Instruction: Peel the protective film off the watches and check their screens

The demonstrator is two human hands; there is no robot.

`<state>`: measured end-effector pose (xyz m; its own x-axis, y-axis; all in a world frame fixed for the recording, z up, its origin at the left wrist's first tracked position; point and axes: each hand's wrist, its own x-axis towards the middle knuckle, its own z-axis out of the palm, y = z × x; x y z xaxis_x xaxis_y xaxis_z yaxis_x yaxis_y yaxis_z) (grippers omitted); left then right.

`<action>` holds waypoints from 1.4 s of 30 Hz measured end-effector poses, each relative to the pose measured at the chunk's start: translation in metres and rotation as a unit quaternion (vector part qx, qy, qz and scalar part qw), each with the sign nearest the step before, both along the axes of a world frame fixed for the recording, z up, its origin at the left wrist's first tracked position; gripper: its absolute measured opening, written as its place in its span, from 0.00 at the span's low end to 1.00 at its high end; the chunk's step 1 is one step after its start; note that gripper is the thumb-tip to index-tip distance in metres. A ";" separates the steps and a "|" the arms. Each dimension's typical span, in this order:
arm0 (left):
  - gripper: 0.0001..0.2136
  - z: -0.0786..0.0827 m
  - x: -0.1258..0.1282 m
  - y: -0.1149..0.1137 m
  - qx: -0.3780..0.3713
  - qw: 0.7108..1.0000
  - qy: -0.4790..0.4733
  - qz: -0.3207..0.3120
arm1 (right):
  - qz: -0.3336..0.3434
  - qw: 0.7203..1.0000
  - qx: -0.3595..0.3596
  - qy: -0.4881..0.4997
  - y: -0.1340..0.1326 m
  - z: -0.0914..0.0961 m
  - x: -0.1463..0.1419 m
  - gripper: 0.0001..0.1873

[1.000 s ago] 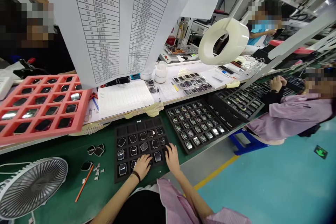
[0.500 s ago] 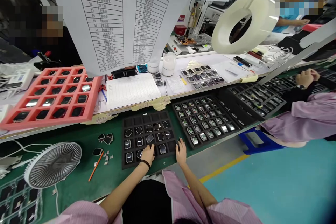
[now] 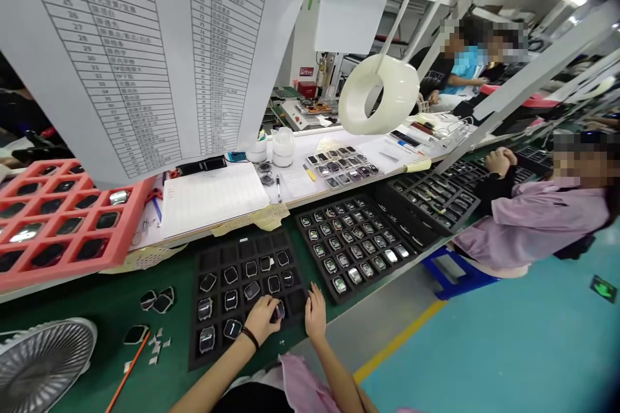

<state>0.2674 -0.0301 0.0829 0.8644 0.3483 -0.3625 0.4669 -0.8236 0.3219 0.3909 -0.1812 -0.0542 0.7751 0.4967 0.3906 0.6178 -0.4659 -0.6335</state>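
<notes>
My left hand, with a dark band on its wrist, has its fingers closed on a smartwatch over the near part of a black foam tray. Much of that watch is hidden by the fingers. Several other square watch bodies, such as one watch with a small lit mark, lie in the tray's pockets; some pockets at the back and right hold nothing. My right hand rests at the tray's right edge, fingers stretched out, holding nothing.
A second black tray full of watches stands to the right. Left are loose watches, an orange stick and a fan. A pink foam tray sits on the shelf. A tape roll hangs ahead; a co-worker sits right.
The view has swung to the right. My left hand has moved rightward over the tray and now grips the watch in the near row. My right hand stays at the tray's edge.
</notes>
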 end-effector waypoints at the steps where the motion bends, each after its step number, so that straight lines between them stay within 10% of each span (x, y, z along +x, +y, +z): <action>1: 0.18 -0.001 0.007 -0.004 -0.003 1.000 0.001 -0.006 | 0.000 1.000 -0.001 -0.002 0.000 -0.001 0.000 0.21; 26: 0.29 -0.025 0.034 -0.019 -0.036 0.998 0.040 0.013 | -0.009 0.999 0.010 0.052 0.001 0.001 -0.001 0.24; 34: 0.19 -0.005 0.006 0.003 -0.122 0.987 -0.092 0.052 | -0.022 0.997 0.015 0.067 0.010 0.041 -0.013 0.21; 42: 0.21 0.023 -0.064 -0.004 -0.148 0.950 -0.194 0.193 | 0.268 0.878 0.043 0.395 0.069 0.099 -0.092 0.24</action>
<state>0.2030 -0.0344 0.1062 0.7814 0.5991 -0.1745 0.5152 -0.4616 0.7221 0.2984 -0.1122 0.0450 0.4860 0.8671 -0.1091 0.0864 -0.1719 -0.9813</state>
